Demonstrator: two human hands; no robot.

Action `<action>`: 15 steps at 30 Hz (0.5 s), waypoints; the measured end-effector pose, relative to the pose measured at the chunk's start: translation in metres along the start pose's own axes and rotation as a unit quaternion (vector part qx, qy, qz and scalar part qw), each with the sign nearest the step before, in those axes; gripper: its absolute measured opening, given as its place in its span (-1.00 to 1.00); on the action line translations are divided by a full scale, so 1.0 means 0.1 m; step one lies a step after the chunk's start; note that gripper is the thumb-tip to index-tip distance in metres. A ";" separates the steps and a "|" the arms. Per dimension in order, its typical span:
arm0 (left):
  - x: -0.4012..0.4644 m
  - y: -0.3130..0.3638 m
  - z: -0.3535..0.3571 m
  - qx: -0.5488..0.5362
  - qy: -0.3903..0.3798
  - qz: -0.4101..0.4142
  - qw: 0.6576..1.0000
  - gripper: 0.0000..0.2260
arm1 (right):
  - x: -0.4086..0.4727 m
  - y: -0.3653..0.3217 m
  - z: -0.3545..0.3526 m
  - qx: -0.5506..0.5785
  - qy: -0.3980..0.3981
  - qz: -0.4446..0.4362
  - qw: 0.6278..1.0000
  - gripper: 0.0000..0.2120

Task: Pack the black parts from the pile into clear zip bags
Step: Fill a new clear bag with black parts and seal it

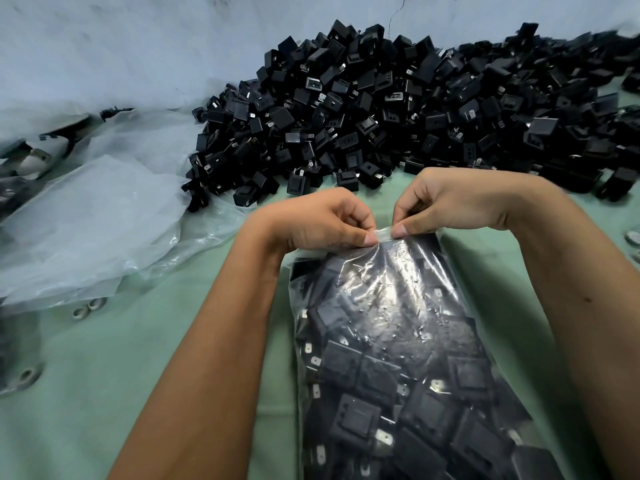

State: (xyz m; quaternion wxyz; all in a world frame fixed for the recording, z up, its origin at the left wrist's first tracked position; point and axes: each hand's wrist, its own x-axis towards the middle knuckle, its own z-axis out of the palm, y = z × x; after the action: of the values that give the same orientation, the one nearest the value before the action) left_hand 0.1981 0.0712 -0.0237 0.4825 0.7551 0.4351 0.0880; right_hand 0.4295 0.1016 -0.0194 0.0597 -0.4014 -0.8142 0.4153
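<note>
Both hands close together at the middle of the view, above a filled clear zip bag (398,341). Left hand (318,220) curled, thumb and forefinger pinching the top strip of the bag. Right hand (457,202) curled the same way, thumb and forefinger pinching the same strip just beside the left grip, the two thumb tips nearly touching. Neither grip spread; both pressed onto the plastic edge. Bare forearms running down to the lower corners of the view, either side of the bag.

Bag lying on a pale green surface (104,393), its mouth at the far end under the fingers, its body stretching toward the lower right. Packed tight with black parts, square housings with small metal tabs, seen through wrinkled, glossy plastic. Whether the zip is sealed along its length: cannot tell, the strip mostly hidden by the fingers.

Beyond the hands, a large pile of black parts (398,109), loose and jumbled, spreading from the middle to the right edge and heaped against a pale blue-grey wall (138,46). Nearest parts of the pile just beyond the knuckles, apart from them.

To the left, a heap of crumpled clear plastic (97,220), its right edge touching the pile. Under and beyond it at the far left, dark and grey shapes too blurred to name. Several small metal rings (86,308) on the green surface near the left edge, and more ring-like bits at the far right edge.
</note>
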 end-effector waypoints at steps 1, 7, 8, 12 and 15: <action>0.01 0.01 0.01 -0.001 0.003 0.002 1.000 -0.84 | 0.01 0.00 0.01 0.006 0.000 0.001 1.000 -0.85; 0.02 0.00 0.01 0.000 0.022 -0.004 1.000 -0.91 | 0.03 -0.04 0.08 -0.007 0.011 -0.015 1.000 -0.78; 0.01 -0.02 -0.02 -0.002 0.015 -0.009 1.000 -0.92 | 0.03 -0.04 0.08 -0.013 0.015 -0.018 1.000 -0.82; 0.00 -0.03 -0.03 -0.013 0.003 -0.008 1.000 -0.90 | 0.03 -0.04 0.08 -0.022 0.016 -0.022 0.999 -0.85; 0.00 -0.02 0.00 -0.004 0.017 -0.006 1.000 -0.89 | 0.04 -0.05 0.06 -0.019 0.012 -0.017 1.000 -0.86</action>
State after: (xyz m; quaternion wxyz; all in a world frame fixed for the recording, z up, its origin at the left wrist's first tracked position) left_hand 0.1973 0.0717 -0.0250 0.4783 0.7494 0.4470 0.0996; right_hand 0.4209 0.0988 -0.0205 0.0694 -0.3934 -0.8278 0.3938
